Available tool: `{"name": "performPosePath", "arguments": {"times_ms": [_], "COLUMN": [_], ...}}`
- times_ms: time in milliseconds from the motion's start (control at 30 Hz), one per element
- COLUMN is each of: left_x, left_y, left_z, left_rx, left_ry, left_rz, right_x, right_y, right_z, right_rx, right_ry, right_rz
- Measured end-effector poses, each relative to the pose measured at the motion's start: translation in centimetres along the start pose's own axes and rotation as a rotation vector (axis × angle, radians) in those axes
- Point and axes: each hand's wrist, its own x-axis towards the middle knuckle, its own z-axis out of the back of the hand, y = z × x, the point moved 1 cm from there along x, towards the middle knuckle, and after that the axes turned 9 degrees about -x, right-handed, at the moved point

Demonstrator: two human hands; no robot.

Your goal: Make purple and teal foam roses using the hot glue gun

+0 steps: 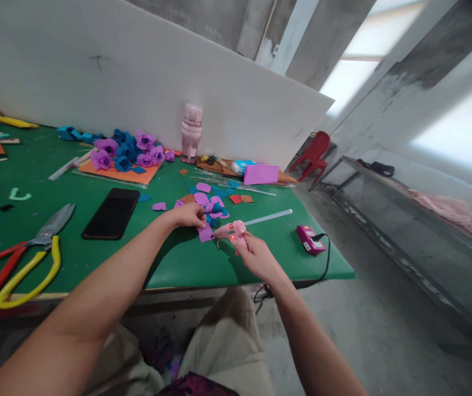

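Observation:
My right hand (256, 257) grips a pink glue gun (232, 230) with a glue stick (267, 218) poking out of its back and a small red light lit on it. Its nozzle points left at a purple foam petal (205, 233) lying on the green table (178, 261). My left hand (190, 215) pinches a small purple and blue foam piece (215, 208) just above that petal. More purple, blue, red and brown cut-outs (203, 195) lie scattered behind my hands.
A black phone (111, 213) lies left of my hands. Red-and-yellow-handled snips (25, 256) sit at the near left edge. Finished purple and blue flowers (126, 153) rest on an orange sheet. A pink bottle (191, 133), a magenta power adapter (310, 240) and a red chair (313, 155) are also present.

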Motion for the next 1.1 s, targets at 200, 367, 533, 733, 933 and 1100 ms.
{"name": "performPosePath", "arguments": {"times_ms": [200,367,533,733,933,1100], "left_x": [-0.1,0.0,0.0,-0.2,-0.2,-0.2], "left_y": [-0.1,0.1,0.0,-0.3,-0.3,-0.1], "left_z": [-0.1,-0.1,0.0,-0.1,0.0,0.0], "left_rx": [-0.019,-0.019,-0.016,-0.041,-0.046,-0.026], "left_ry": [-0.002,0.003,-0.004,0.001,-0.002,0.002], "left_rz": [0.003,-0.003,-0.001,0.0,-0.008,-0.009], "right_x": [-0.1,-0.3,-0.5,-0.2,0.0,0.0], "right_y": [-0.3,-0.2,0.2,0.8,0.7,0.3], "right_z": [0.0,0.3,0.5,-0.1,-0.1,0.0], "right_rx": [-0.02,-0.016,0.016,0.026,-0.001,-0.039], "right_ry": [-0.019,-0.009,-0.007,0.009,0.001,-0.004], "right_rz": [-0.011,-0.008,-0.018,0.013,0.016,0.002]}}
